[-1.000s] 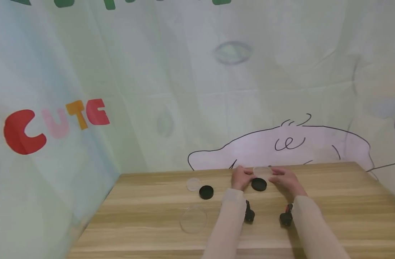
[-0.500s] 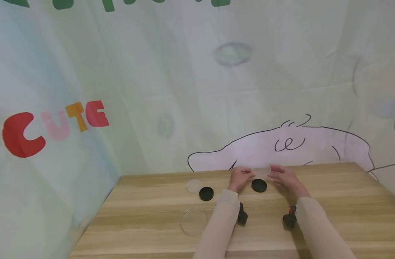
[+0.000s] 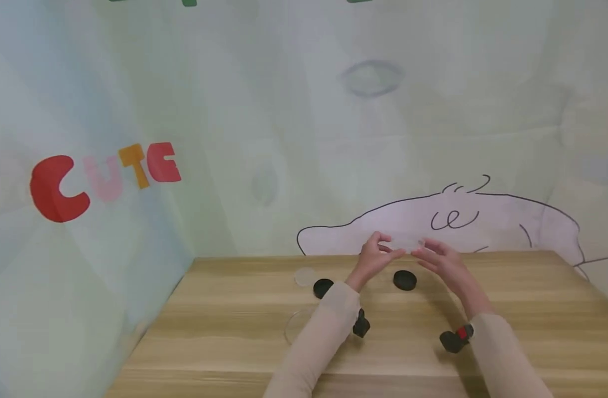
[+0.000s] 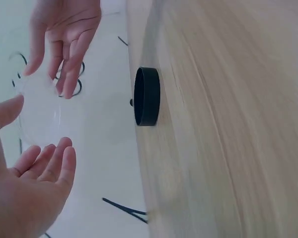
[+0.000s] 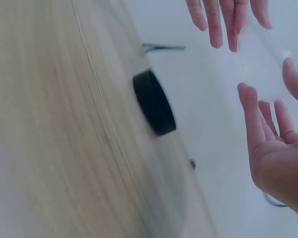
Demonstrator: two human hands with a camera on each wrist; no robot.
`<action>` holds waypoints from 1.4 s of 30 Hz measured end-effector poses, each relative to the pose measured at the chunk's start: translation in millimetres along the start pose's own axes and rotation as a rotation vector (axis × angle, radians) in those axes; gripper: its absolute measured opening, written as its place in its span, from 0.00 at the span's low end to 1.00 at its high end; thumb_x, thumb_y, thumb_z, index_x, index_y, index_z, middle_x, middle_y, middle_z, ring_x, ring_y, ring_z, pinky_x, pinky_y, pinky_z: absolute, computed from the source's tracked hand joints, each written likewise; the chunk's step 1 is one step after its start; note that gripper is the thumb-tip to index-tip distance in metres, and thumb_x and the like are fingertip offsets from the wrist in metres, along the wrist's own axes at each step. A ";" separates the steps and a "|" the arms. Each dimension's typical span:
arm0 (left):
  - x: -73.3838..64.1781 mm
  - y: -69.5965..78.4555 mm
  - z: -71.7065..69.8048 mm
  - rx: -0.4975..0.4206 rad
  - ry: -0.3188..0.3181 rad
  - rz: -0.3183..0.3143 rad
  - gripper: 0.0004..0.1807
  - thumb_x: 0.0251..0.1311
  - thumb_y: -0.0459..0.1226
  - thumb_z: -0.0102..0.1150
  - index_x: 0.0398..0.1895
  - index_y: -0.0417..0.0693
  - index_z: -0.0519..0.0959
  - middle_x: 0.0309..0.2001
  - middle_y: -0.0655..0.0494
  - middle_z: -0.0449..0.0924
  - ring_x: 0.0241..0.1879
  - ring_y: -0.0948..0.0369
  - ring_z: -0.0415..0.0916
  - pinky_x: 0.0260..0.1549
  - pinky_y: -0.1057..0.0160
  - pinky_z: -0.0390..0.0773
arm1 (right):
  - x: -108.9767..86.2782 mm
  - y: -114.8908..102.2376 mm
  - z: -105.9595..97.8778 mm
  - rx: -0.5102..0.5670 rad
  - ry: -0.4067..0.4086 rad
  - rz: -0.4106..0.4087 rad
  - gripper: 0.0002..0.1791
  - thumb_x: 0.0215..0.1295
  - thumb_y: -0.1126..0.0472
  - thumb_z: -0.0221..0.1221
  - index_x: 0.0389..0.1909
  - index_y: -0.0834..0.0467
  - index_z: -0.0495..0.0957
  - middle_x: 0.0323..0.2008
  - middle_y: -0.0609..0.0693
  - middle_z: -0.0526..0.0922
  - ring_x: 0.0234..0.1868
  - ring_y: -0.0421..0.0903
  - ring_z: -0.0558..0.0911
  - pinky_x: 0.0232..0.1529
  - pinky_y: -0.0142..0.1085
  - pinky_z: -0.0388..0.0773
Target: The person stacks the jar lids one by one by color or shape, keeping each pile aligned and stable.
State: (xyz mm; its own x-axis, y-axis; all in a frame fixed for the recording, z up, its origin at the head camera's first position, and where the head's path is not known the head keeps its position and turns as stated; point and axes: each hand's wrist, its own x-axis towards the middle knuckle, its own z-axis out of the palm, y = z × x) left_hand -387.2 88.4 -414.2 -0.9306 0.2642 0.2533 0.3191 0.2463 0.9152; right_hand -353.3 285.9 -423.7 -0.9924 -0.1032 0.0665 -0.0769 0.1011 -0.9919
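Observation:
Between my two hands a clear round dish (image 3: 405,242) is held up above the far edge of the table, seen faintly against the backdrop. My left hand (image 3: 375,257) grips its left side, thumb and fingers at the rim. On the opposite side my right hand (image 3: 445,262) holds it the same way. Both wrist views show the transparent dish (image 4: 39,109) with fingertips along its edge. Below the hands, a shallow black round cap (image 3: 405,280) lies on the wooden table; its raised rim shows in the right wrist view, where the cap (image 5: 154,101) sits near the table's edge.
Left of the hands lie a second black cap (image 3: 323,288) and a small clear disc (image 3: 305,276). A larger clear disc (image 3: 286,328) is partly hidden by my left sleeve (image 3: 316,337). A printed cloth backdrop (image 3: 264,138) rises right behind the wooden table (image 3: 224,320).
Both hands have lifted the clear dish from just behind the black cap to above the table's far edge. The left forearm has swung left, now covering part of the larger clear disc.

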 end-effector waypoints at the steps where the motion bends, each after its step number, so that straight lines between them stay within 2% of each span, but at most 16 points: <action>1: -2.2 4.1 -0.7 -0.001 -0.031 0.008 0.21 0.56 0.41 0.68 0.48 0.41 0.74 0.52 0.45 0.79 0.45 0.57 0.82 0.37 0.69 0.80 | -4.5 -2.9 -1.5 0.013 -0.004 -0.011 0.42 0.72 0.52 0.53 0.75 0.68 0.43 0.74 0.68 0.50 0.45 0.21 0.78 0.51 0.23 0.77; 5: -15.9 15.3 -1.7 -0.069 -0.079 0.026 0.22 0.57 0.40 0.68 0.49 0.39 0.72 0.54 0.45 0.77 0.45 0.60 0.80 0.40 0.68 0.81 | -21.6 -12.7 -6.4 0.039 -0.033 -0.033 0.42 0.73 0.53 0.52 0.76 0.66 0.40 0.75 0.69 0.45 0.47 0.23 0.78 0.50 0.22 0.76; 8: -29.5 17.9 -3.4 -0.137 -0.068 0.024 0.22 0.56 0.39 0.68 0.48 0.38 0.72 0.54 0.44 0.77 0.43 0.64 0.79 0.41 0.68 0.81 | -32.4 -19.6 -4.7 0.044 -0.062 -0.032 0.42 0.73 0.53 0.52 0.76 0.66 0.41 0.75 0.70 0.45 0.49 0.24 0.77 0.52 0.23 0.77; 11: -42.9 18.6 -10.0 -0.151 -0.046 0.043 0.22 0.55 0.37 0.69 0.48 0.38 0.72 0.53 0.43 0.78 0.44 0.62 0.78 0.42 0.68 0.79 | -40.8 -25.7 3.7 0.043 -0.081 -0.048 0.40 0.73 0.55 0.52 0.75 0.68 0.44 0.74 0.70 0.46 0.51 0.23 0.76 0.52 0.25 0.77; 14: -55.1 17.5 -25.8 -0.120 -0.033 0.074 0.24 0.54 0.37 0.70 0.50 0.39 0.72 0.52 0.42 0.78 0.48 0.57 0.77 0.47 0.65 0.77 | -44.1 -30.5 19.3 0.045 -0.107 -0.073 0.38 0.72 0.59 0.53 0.73 0.71 0.47 0.73 0.70 0.50 0.51 0.25 0.76 0.52 0.26 0.78; 17: -66.8 14.1 -49.1 -0.091 -0.040 0.095 0.27 0.53 0.36 0.70 0.55 0.37 0.71 0.51 0.42 0.77 0.51 0.54 0.75 0.50 0.61 0.75 | -44.1 -33.9 38.9 0.030 -0.144 -0.065 0.38 0.70 0.60 0.56 0.73 0.69 0.51 0.71 0.68 0.57 0.50 0.27 0.78 0.52 0.27 0.78; 22: -85.4 6.8 -84.7 -0.043 -0.068 0.097 0.31 0.51 0.37 0.72 0.59 0.37 0.73 0.51 0.42 0.77 0.48 0.59 0.73 0.48 0.64 0.75 | -43.7 -36.1 69.2 -0.021 -0.189 -0.039 0.36 0.66 0.59 0.61 0.71 0.65 0.58 0.61 0.59 0.72 0.49 0.35 0.79 0.51 0.29 0.79; 27: -109.1 -1.3 -111.2 -0.010 -0.076 0.062 0.31 0.50 0.35 0.73 0.57 0.34 0.74 0.48 0.39 0.77 0.43 0.62 0.72 0.44 0.68 0.77 | -44.9 -33.7 99.4 -0.070 -0.209 -0.046 0.33 0.64 0.58 0.62 0.68 0.63 0.66 0.54 0.55 0.79 0.47 0.39 0.79 0.53 0.34 0.76; 30: -126.7 -7.4 -131.2 0.004 -0.057 0.036 0.30 0.49 0.33 0.73 0.57 0.34 0.75 0.47 0.38 0.77 0.43 0.63 0.72 0.44 0.69 0.76 | -43.4 -31.3 123.4 -0.093 -0.240 -0.068 0.31 0.62 0.57 0.65 0.65 0.61 0.71 0.55 0.57 0.80 0.50 0.41 0.78 0.55 0.38 0.75; 34: -146.1 -12.1 -153.4 0.018 -0.019 -0.018 0.31 0.47 0.32 0.73 0.57 0.35 0.75 0.47 0.41 0.77 0.45 0.61 0.71 0.44 0.69 0.75 | -41.4 -26.0 151.3 -0.055 -0.301 -0.077 0.29 0.61 0.59 0.65 0.63 0.63 0.72 0.57 0.60 0.79 0.54 0.46 0.77 0.56 0.39 0.74; 37: -156.5 -13.5 -162.8 0.037 0.007 -0.069 0.33 0.44 0.33 0.75 0.56 0.34 0.74 0.46 0.45 0.76 0.44 0.61 0.70 0.44 0.68 0.74 | -39.7 -18.9 165.3 -0.020 -0.334 -0.054 0.29 0.60 0.59 0.65 0.62 0.63 0.73 0.57 0.59 0.79 0.54 0.45 0.77 0.56 0.38 0.73; 39: -161.7 -15.2 -166.7 0.058 0.012 -0.094 0.34 0.43 0.33 0.75 0.56 0.34 0.73 0.45 0.47 0.75 0.45 0.61 0.68 0.45 0.66 0.73 | -38.3 -13.5 171.2 -0.018 -0.356 -0.046 0.29 0.60 0.58 0.66 0.61 0.62 0.73 0.57 0.59 0.80 0.53 0.42 0.76 0.58 0.41 0.72; 42: -167.9 -18.6 -173.0 0.120 -0.010 -0.118 0.35 0.44 0.35 0.75 0.57 0.35 0.72 0.46 0.47 0.74 0.46 0.59 0.67 0.47 0.62 0.72 | -35.6 -6.8 179.7 -0.036 -0.378 -0.037 0.29 0.59 0.60 0.66 0.61 0.63 0.73 0.57 0.61 0.79 0.54 0.43 0.76 0.63 0.49 0.67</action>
State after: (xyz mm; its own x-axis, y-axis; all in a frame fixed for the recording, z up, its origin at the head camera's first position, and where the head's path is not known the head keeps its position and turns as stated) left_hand -267.9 -121.8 -419.5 -0.9612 0.2363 0.1423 0.2273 0.3860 0.8941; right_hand -300.2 111.0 -438.8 -0.8840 -0.4648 0.0505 -0.1218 0.1247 -0.9847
